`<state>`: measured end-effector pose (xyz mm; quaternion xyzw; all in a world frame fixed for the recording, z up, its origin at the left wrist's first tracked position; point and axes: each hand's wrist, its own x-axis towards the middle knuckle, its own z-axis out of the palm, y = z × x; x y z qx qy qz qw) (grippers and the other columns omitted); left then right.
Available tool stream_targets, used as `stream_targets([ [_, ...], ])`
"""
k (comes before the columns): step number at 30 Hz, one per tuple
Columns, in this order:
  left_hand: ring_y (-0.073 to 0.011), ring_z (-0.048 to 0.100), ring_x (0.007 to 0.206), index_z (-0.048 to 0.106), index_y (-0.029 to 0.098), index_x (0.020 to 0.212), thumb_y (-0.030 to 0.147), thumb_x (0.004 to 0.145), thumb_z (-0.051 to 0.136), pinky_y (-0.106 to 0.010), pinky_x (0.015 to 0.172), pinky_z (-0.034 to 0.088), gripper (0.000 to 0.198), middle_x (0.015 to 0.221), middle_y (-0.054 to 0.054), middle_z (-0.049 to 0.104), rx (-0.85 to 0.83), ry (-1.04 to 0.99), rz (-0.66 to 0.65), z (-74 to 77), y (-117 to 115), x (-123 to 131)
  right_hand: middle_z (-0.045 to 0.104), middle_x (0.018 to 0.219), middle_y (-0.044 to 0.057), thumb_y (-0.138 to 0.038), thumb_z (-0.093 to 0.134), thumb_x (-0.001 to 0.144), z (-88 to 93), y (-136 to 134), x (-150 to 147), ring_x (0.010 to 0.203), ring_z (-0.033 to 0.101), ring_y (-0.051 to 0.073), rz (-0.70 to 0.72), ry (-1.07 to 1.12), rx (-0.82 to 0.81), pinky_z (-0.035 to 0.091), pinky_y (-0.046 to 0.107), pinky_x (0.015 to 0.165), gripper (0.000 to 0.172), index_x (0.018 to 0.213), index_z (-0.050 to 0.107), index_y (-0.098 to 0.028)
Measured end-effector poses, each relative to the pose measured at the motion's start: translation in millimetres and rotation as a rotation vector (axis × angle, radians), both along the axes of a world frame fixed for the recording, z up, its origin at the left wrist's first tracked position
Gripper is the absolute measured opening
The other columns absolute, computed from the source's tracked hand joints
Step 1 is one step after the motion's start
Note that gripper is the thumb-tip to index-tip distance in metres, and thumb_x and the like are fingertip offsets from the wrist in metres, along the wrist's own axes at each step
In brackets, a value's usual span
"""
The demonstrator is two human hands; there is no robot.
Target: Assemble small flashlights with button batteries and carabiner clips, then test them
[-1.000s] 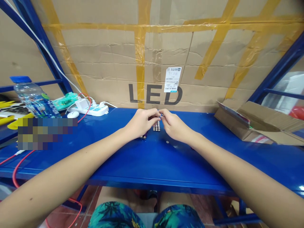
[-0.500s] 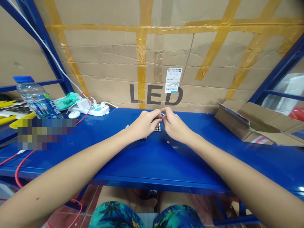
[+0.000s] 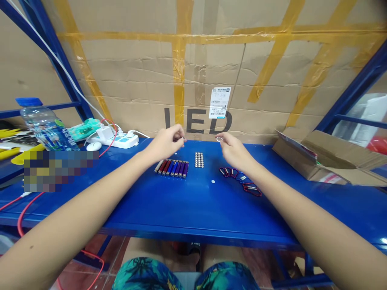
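Note:
My left hand hovers above a row of small coloured metal tubes on the blue shelf. Its fingers are pinched on a tiny silvery piece I cannot make out. My right hand is pinched on a small metal ring and hangs over a bunch of red and blue carabiner clips. Between the hands a block of small silvery button-like pieces stands in neat columns. One loose small disc lies in front of them.
A white power strip with plugs, a white mouse, a green packet and a water bottle sit at the left. A red cable hangs off the left edge. An open cardboard box lies at the right. Taped cardboard marked LED backs the shelf.
My hands were together over the middle of the shelf; now they have parted, left to the left, right to the right, uncovering the tubes, the silvery pieces and the clips.

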<state>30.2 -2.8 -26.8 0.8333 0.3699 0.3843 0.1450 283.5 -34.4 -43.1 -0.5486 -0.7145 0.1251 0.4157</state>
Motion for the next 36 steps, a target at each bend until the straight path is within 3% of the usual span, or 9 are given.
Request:
stream_targets([
  [6, -0.0182, 0.062, 0.077, 0.066, 0.017, 0.079, 0.029, 0.074, 0.064, -0.032, 0.072, 0.048, 0.014, 0.080, -0.005, 0.069, -0.065, 0.152, 0.155, -1.9, 35, -39, 0.062, 0.081, 0.006, -0.023, 0.041, 0.091, -3.4, 19, 24, 0.066, 0.055, 0.019, -0.088, 0.012, -0.099, 0.044, 0.034, 0.065, 0.026, 0.107, 0.061, -0.019],
  [15, -0.0166, 0.060, 0.065, 0.068, 0.017, 0.075, 0.024, 0.063, 0.059, -0.027, 0.059, 0.045, 0.017, 0.073, -0.004, 0.068, -0.513, 0.401, 0.036, -9.3, 51, -80, 0.062, 0.077, 0.006, -0.022, 0.041, 0.092, -3.0, 17, 22, 0.061, 0.053, 0.018, -0.076, -0.079, -0.150, 0.044, 0.033, 0.065, 0.027, 0.109, 0.061, -0.017],
  [26, -0.0168, 0.062, 0.070, 0.071, 0.018, 0.078, 0.026, 0.068, 0.058, -0.026, 0.061, 0.046, 0.019, 0.074, -0.004, 0.069, -0.564, 0.502, -0.073, -3.3, 50, -82, 0.066, 0.081, 0.009, -0.022, 0.042, 0.091, -3.7, 16, 22, 0.068, 0.060, 0.021, -0.052, -0.133, -0.150, 0.047, 0.035, 0.070, 0.028, 0.109, 0.062, -0.016],
  [36, -0.0167, 0.062, 0.071, 0.073, 0.017, 0.078, 0.028, 0.067, 0.060, -0.026, 0.065, 0.045, 0.021, 0.074, -0.004, 0.070, -0.569, 0.561, -0.054, 3.5, 42, -76, 0.067, 0.082, 0.009, -0.021, 0.042, 0.091, -3.4, 16, 22, 0.068, 0.061, 0.020, -0.056, -0.142, -0.159, 0.048, 0.034, 0.071, 0.029, 0.111, 0.062, -0.016],
])
